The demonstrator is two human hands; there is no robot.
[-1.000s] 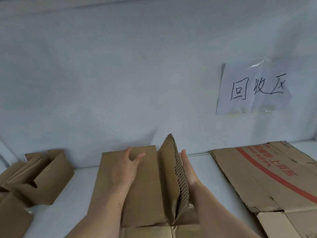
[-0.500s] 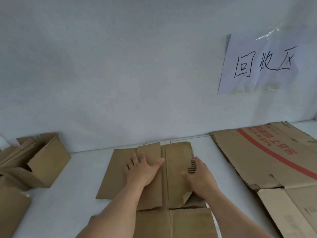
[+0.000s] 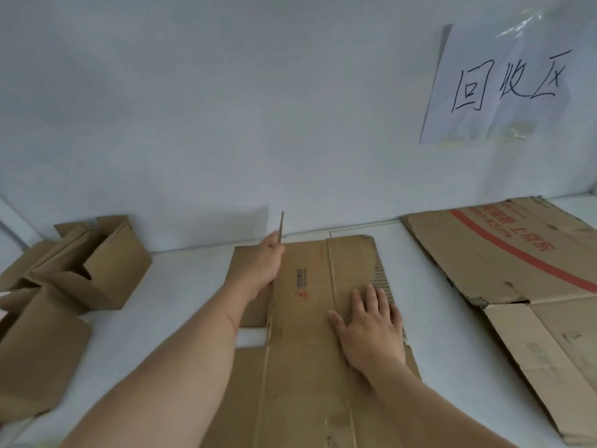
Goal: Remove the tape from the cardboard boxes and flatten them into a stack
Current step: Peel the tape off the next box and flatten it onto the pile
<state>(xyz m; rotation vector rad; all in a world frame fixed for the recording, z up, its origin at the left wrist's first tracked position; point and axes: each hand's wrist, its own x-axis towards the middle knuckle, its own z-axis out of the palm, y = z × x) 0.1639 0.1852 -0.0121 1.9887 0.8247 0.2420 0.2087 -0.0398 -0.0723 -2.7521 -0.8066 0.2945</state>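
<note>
Left of frame: unflattened cardboard boxes [image 3: 87, 270], about three, clustered on worktop [image 3: 181, 286], likely awaiting turn. Lower centre: opened box [image 3: 307, 350], one, lying flat. Left hand [image 3: 263, 263], fingers curled round raised flap [image 3: 281, 225], flap edge-on, probably being folded down. Right hand [image 3: 371, 324], fingers straight and spread, pressing panel to pin it. Right: large flattened carton [image 3: 504, 260], one, red print, probably stack base. Upper right: paper sign [image 3: 504, 82], one.

The left hand [image 3: 263, 265] reaches forward with its grip closed edge-on around a raised flap, while the right hand [image 3: 371, 331] lies flat, palm down, fingers spread.
</note>
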